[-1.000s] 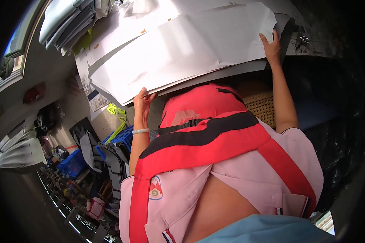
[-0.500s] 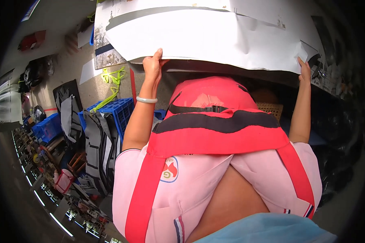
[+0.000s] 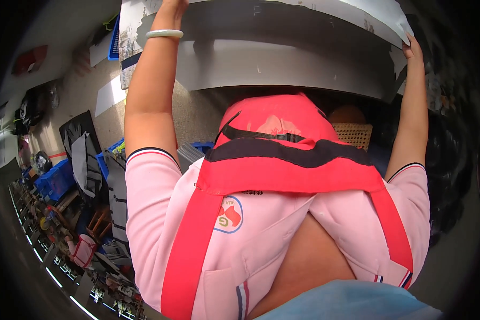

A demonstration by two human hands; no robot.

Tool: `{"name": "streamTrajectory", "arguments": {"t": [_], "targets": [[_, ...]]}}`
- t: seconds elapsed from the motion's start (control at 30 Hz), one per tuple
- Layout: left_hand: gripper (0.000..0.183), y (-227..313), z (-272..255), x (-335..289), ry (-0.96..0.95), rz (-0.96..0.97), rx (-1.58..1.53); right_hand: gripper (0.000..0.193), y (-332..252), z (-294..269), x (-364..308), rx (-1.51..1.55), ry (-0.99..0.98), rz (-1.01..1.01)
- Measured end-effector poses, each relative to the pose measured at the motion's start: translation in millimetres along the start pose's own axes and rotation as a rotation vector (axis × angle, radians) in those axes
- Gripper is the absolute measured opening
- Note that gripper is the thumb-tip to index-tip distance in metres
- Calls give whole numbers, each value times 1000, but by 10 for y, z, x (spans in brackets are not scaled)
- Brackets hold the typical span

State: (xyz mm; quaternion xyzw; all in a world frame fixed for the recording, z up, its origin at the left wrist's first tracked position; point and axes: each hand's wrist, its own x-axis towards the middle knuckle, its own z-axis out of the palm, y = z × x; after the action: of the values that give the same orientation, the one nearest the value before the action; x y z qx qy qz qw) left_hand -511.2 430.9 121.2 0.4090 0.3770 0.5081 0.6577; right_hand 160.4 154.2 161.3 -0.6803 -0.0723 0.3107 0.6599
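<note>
My right hand (image 3: 412, 49) is closed on the near right corner of a large white sheet (image 3: 383, 15), thumb on its edge. The sheet is raised at the top of the view, and most of it lies beyond the upper edge. At the top left only the wrist and lower part of my left hand (image 3: 174, 5) show; its fingers are out of view. Below the white sheet, a broad dark grey sheet (image 3: 282, 64) spreads over the worktable and droops past its near edge, in front of my red apron (image 3: 277, 114).
A woven basket (image 3: 353, 134) stands under the table, right of the apron. To the left are blue crates (image 3: 56, 180), grey panels (image 3: 82, 157) and a white piece (image 3: 110, 96) on the floor. Dark plastic-like bundles (image 3: 453, 170) fill the right side.
The white sheet has been lifted away and up, uncovering the grey sheet. My left hand has moved forward to the upper edge; my right hand has also moved up, still holding the corner.
</note>
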Motion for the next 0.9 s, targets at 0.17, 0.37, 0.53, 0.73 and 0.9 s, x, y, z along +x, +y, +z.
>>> {"name": "streamTrajectory", "arguments": {"t": [0.17, 0.37, 0.53, 0.73, 0.9], "targets": [[19, -127, -282, 37, 57, -121, 5, 40, 282, 143, -4, 10, -111, 36], [22, -464, 350, -533, 309, -368, 180, 49, 728, -133, -476, -607, 252, -120], [21, -713, 319, -687, 415, -404, 266, 29, 757, -608, -1028, -530, 157, -259], [20, -844, -3, -604, 471, -413, 380, 28, 458, -1937, -906, -624, 494, -331], [23, -958, -45, -486, 537, -455, 417, 48, 334, -3428, -232, -1010, 775, -124]]}}
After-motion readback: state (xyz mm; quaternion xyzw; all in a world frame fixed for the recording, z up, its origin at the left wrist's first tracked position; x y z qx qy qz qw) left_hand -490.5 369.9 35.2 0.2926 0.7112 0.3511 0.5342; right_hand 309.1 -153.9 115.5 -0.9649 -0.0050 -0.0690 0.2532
